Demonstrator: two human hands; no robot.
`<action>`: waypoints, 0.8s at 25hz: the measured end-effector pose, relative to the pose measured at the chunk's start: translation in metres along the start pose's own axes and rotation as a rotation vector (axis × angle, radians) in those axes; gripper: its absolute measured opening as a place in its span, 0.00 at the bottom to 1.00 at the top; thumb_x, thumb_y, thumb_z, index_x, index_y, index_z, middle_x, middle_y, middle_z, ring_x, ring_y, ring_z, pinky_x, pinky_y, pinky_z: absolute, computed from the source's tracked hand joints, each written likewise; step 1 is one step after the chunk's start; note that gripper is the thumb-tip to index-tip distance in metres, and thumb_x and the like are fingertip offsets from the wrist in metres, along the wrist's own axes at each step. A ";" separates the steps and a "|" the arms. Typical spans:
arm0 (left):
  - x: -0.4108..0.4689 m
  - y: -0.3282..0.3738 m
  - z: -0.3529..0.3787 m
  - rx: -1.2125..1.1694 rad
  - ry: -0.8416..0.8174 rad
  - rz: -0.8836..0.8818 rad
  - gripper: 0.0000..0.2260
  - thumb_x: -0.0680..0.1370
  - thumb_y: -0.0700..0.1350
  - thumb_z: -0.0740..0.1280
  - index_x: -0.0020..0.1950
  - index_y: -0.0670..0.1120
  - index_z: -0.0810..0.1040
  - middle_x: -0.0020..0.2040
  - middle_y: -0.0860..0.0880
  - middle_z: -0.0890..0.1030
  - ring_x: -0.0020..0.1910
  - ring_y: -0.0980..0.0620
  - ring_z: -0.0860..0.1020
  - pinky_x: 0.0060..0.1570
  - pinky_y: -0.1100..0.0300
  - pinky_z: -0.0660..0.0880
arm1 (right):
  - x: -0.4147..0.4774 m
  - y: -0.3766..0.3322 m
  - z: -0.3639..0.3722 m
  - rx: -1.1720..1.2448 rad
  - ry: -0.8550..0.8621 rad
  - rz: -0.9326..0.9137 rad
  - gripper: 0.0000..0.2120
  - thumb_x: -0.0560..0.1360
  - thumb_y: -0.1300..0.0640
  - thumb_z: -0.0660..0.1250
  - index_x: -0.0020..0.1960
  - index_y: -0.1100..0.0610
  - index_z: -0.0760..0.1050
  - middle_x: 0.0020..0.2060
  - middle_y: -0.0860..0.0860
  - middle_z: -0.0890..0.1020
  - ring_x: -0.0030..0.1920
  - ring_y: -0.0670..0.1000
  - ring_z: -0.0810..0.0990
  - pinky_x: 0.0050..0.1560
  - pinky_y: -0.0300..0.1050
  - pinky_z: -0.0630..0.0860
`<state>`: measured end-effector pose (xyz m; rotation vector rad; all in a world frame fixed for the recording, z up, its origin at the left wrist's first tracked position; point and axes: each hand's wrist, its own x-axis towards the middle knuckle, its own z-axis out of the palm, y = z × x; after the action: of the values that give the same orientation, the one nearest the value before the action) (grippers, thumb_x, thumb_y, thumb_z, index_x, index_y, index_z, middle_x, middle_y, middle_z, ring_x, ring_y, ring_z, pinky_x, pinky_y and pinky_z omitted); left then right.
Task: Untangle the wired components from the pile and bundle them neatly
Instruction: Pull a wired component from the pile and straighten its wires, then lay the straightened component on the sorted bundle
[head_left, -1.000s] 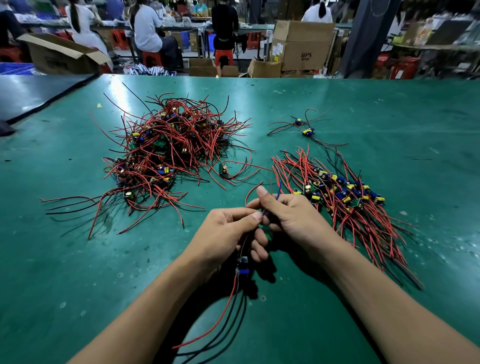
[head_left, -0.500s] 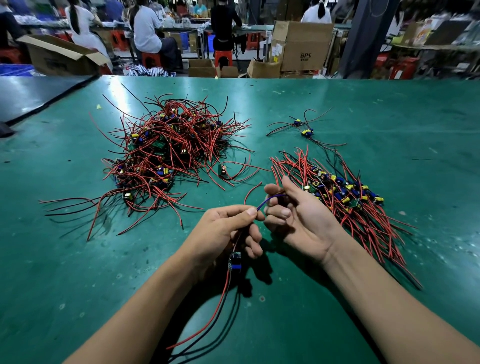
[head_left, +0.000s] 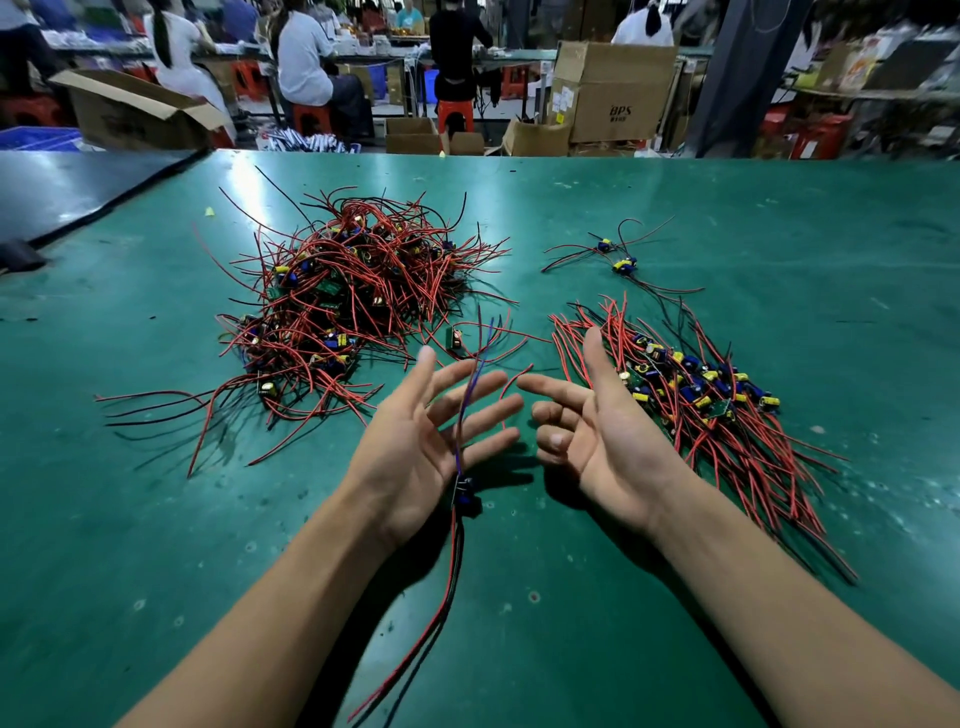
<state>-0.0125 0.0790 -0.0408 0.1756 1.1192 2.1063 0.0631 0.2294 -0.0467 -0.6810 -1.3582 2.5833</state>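
1. I judged the step in hand to be the hand-over of one freed unit. A single wired component (head_left: 464, 491) lay across my left hand (head_left: 410, 452), clear of the tangled pile (head_left: 353, 306).
2. Its small board sat at the heel of the palm. The blue leads ran up over the fingers (head_left: 488, 379), and the red and black leads (head_left: 441, 597) trailed down to the bench (head_left: 779, 234).
3. The left fingers were straight and spread, gripping nothing, so the component only rested there.
4. The right hand (head_left: 608, 436) was palm up just beside the left and apart from it. Its fingers were loosely bent and empty.
5. The sorted bundle (head_left: 696, 410) lay just beyond the right hand, with the tangle on the far left.
6. As I read it, the next move called for closing on the board before it slid off. After that, it should be carried right and laid with its leads parallel to the bundle's.
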 end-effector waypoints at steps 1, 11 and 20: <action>0.000 0.002 -0.002 -0.035 -0.005 -0.001 0.26 0.79 0.60 0.58 0.66 0.40 0.71 0.57 0.40 0.83 0.55 0.40 0.82 0.47 0.46 0.82 | 0.001 0.001 0.001 -0.022 -0.003 -0.011 0.40 0.69 0.27 0.60 0.61 0.61 0.77 0.30 0.50 0.74 0.23 0.45 0.67 0.25 0.37 0.67; 0.003 0.001 -0.008 -0.268 -0.038 0.024 0.36 0.75 0.69 0.57 0.71 0.41 0.67 0.62 0.33 0.78 0.62 0.36 0.77 0.68 0.39 0.67 | -0.017 0.029 0.012 -0.749 -0.005 -0.335 0.18 0.66 0.46 0.80 0.48 0.52 0.77 0.37 0.48 0.85 0.30 0.40 0.76 0.31 0.33 0.71; 0.004 0.003 -0.011 -0.264 -0.045 0.053 0.37 0.75 0.70 0.55 0.71 0.42 0.67 0.63 0.33 0.77 0.64 0.36 0.76 0.69 0.41 0.66 | -0.019 0.034 0.018 -0.984 -0.029 -0.504 0.09 0.71 0.55 0.77 0.47 0.51 0.78 0.40 0.45 0.84 0.26 0.42 0.71 0.31 0.34 0.69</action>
<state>-0.0215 0.0737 -0.0463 0.1265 0.8079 2.2616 0.0747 0.1902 -0.0594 -0.3057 -2.4112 1.4497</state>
